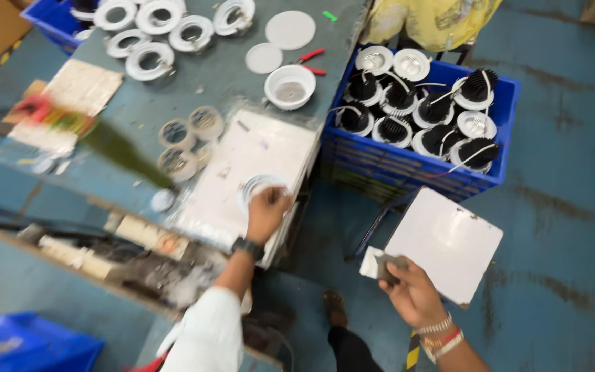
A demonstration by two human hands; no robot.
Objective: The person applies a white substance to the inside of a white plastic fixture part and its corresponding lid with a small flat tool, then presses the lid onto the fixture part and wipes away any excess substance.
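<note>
Left hand [267,210], wearing a wristwatch, grips a round white ring [257,186] lying on the white sheet [256,148] at the table's near edge, while the right hand [411,289] pinches a small white piece [373,264] beside the blue crate [418,169] of lamps.
</note>
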